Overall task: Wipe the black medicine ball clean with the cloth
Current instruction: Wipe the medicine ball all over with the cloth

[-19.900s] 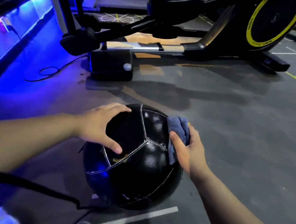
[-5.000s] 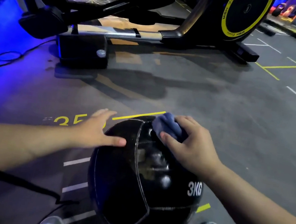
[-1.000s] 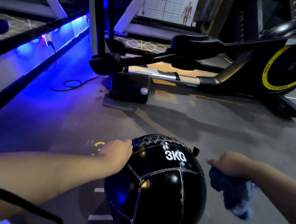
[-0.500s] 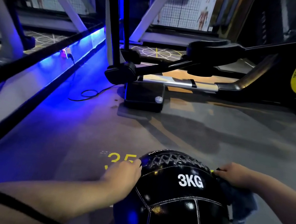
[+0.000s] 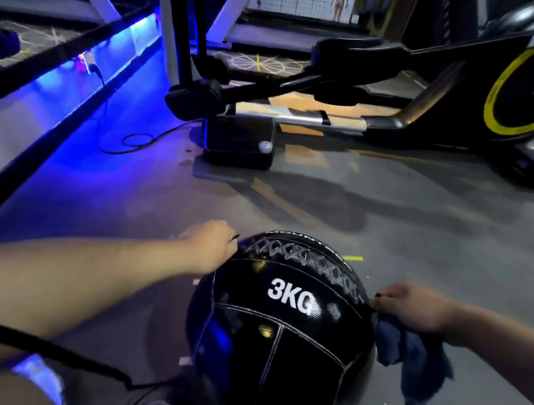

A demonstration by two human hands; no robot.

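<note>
The left hand [image 5: 208, 249] sits bunched against the upper left shoulder of the black medicine ball [image 5: 280, 336], fingers curled under and knuckles up. Whether it actually grips the ball or only braces against it, I cannot tell. The right hand [image 5: 412, 307] is closed on the cloth [image 5: 408, 358] at the ball's upper right edge, so the ball lies between the 2 hands.

The ball is glossy black with pale stitched seams dividing it into panels, and blue light reflects off its lower left. Being round, it has no long axis. Its white "3KG" print faces up and reads upright. A criss-cross laced seam arcs over the top from just beside the left hand across to the right hand.

The cloth is dark blue and crumpled. It hangs limp below the right hand, its length running downward and just beside the ball's right flank.

Beyond both hands stands a black exercise machine [image 5: 448, 90] with a yellow-ringed wheel. A looped cable [image 5: 135, 144] lies on the grey floor [image 5: 428, 226] beyond the left hand.
</note>
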